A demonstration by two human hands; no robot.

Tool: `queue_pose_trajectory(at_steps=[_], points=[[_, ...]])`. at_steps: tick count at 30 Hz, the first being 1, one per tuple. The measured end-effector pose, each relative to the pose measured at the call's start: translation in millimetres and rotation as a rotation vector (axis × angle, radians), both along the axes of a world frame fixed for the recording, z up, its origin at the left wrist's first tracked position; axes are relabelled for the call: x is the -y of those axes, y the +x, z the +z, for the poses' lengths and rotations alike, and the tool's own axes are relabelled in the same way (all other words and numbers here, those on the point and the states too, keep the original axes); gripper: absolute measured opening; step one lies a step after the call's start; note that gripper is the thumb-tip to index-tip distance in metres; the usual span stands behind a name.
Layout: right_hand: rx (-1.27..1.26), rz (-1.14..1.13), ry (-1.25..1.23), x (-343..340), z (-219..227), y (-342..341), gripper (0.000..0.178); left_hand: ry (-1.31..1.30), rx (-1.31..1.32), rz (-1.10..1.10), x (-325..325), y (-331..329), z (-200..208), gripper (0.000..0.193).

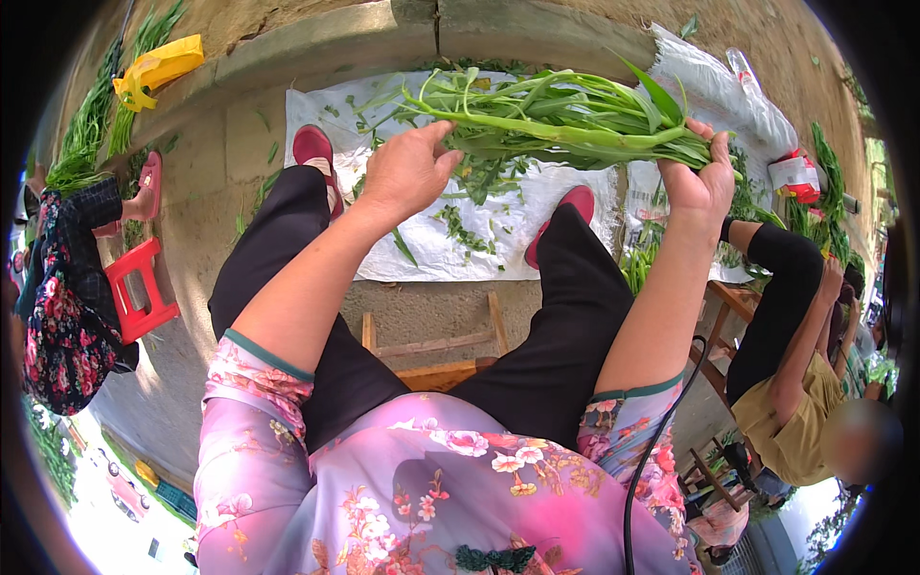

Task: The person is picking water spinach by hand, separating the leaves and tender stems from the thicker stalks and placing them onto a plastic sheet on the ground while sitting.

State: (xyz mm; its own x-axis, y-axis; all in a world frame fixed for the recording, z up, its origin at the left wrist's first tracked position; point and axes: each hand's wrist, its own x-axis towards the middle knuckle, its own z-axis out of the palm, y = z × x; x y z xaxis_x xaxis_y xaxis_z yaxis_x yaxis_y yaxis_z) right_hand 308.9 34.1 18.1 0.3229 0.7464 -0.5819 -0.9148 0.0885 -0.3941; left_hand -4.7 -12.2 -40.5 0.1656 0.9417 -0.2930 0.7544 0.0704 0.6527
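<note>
A long bunch of green leafy vegetables [575, 129], which look like water spinach, stretches level in front of me between both hands. My right hand [698, 174] is closed around the stem end, with cut ends poking out past the fingers. My left hand [407, 171] is closed at the other end of the bunch, its fingers partly behind the leaves. Beneath the bunch, a white plastic sheet [498, 268] lies on the ground between my feet. Loose leaves and clippings [465, 230] are scattered over it.
I sit on a low wooden stool [436, 374]. A white woven sack [676, 62] lies at the far right, near a red-and-white package [795, 177]. At right sits a person [795, 412]; at left, another person [72, 316] by a red stool [134, 287]. A yellow bag [172, 65] lies far left.
</note>
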Motion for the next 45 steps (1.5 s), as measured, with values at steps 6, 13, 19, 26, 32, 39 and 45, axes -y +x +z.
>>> queue_pose_trajectory(at_steps=[6, 13, 19, 26, 32, 39, 45], points=[[-0.049, 0.02, 0.043, 1.5, 0.7, -6.9, 0.028, -0.021, 0.01, 0.019, 1.1, 15.5, -2.7, 0.025], [-0.038, -0.013, 0.041, 2.2, -1.1, 5.6, 0.029, -0.006, 0.094, -0.05, -4.4, 4.7, -3.8, 0.019], [-0.042, 0.007, 0.059, 6.2, -4.1, 20.0, 0.027, -0.191, 0.256, -0.002, -7.3, -13.3, 9.2, 0.019], [-0.012, 0.02, 0.032, 5.3, -3.6, 21.0, 0.025, -0.27, 0.448, 0.079, -8.6, -28.2, 14.5, 0.018], [0.022, 0.019, 0.008, 2.7, -5.1, 18.3, 0.025, -0.279, 0.475, 0.158, -8.4, -30.5, 20.4, 0.018], [0.005, 0.045, 0.025, 2.5, -2.8, 15.8, 0.026, -0.29, 0.4, 0.186, -9.4, -30.2, 21.2, 0.015], [-0.006, 0.048, 0.033, 2.0, -4.8, 18.9, 0.027, -0.229, 0.43, 0.234, -8.3, -32.0, 11.4, 0.017]])
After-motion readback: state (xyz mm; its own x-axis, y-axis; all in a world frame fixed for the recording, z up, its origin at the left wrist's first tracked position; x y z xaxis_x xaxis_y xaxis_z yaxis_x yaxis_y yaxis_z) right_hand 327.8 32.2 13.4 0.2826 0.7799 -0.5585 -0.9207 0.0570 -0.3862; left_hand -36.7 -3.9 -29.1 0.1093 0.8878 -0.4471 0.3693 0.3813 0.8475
